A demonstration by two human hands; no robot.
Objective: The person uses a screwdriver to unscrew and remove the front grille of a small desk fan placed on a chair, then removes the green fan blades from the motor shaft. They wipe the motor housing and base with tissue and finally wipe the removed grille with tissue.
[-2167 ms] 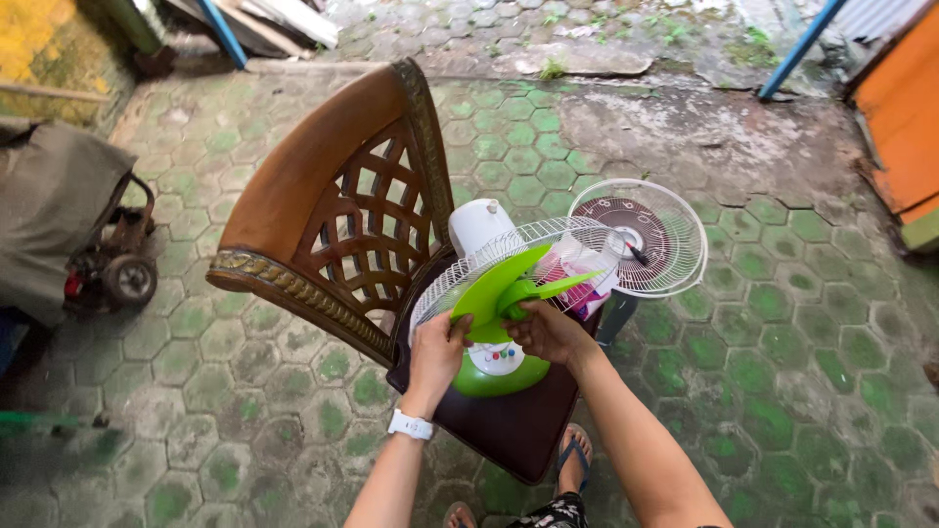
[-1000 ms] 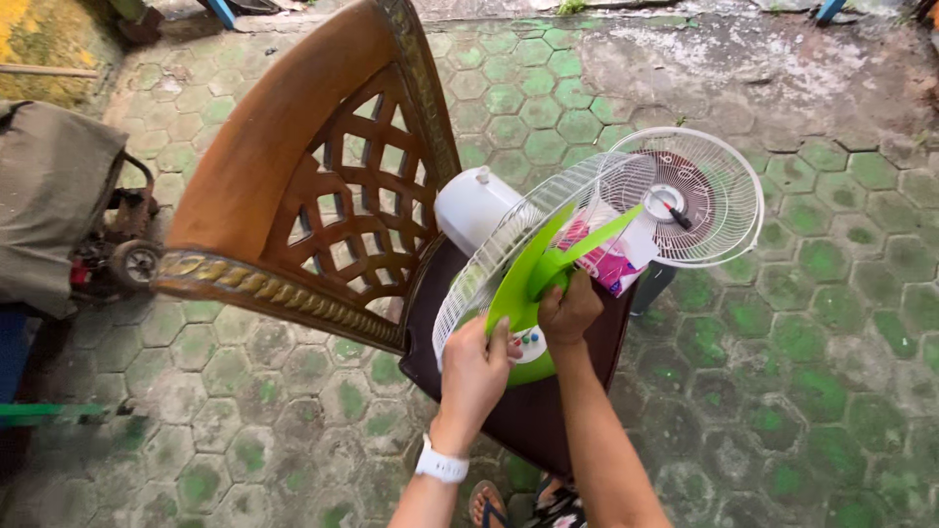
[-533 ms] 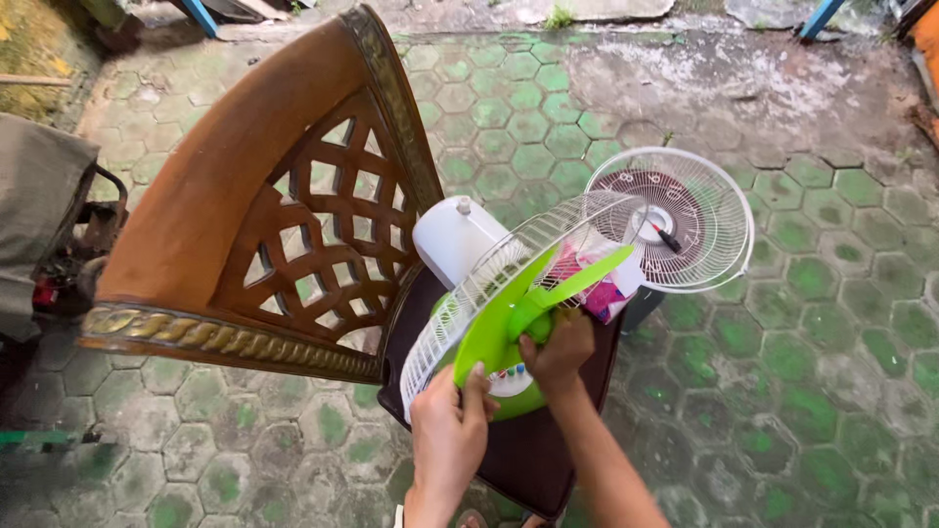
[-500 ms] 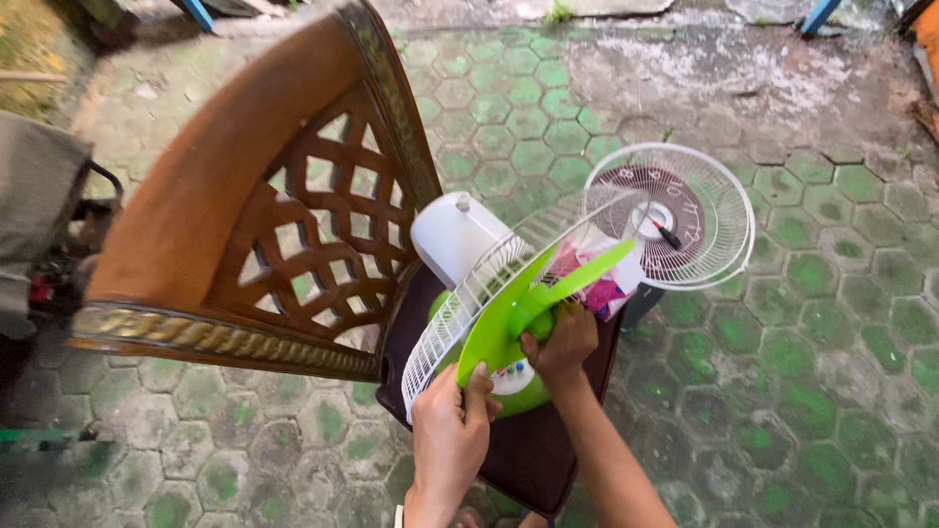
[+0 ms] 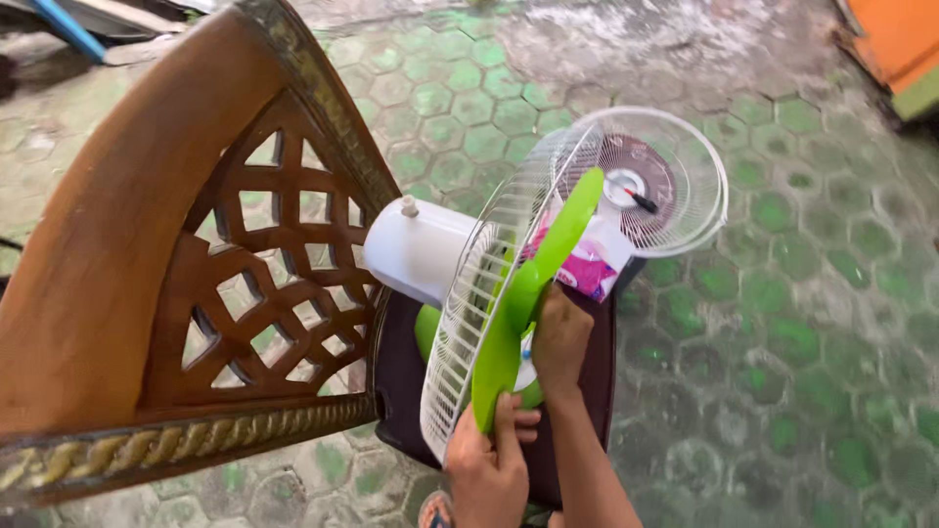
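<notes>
A table fan lies on the dark seat of a brown chair. Its white motor housing points at the chair back, and its white rear grille faces me edge-on. A bright green fan blade sits in front of that grille. My left hand grips the lower tip of the blade at the grille's rim. My right hand is curled around the blade's hub. A pink and white packet lies just beyond my right hand.
The chair's brown lattice back fills the left side. The fan's loose white front grille leans at the seat's far edge, over a dark round base. Mossy hexagonal paving surrounds the chair. An orange panel stands at top right.
The view has come closer to the fan. The green blade has turned more upright, and my left hand has shifted down to its lower tip. My right hand stays at the hub.
</notes>
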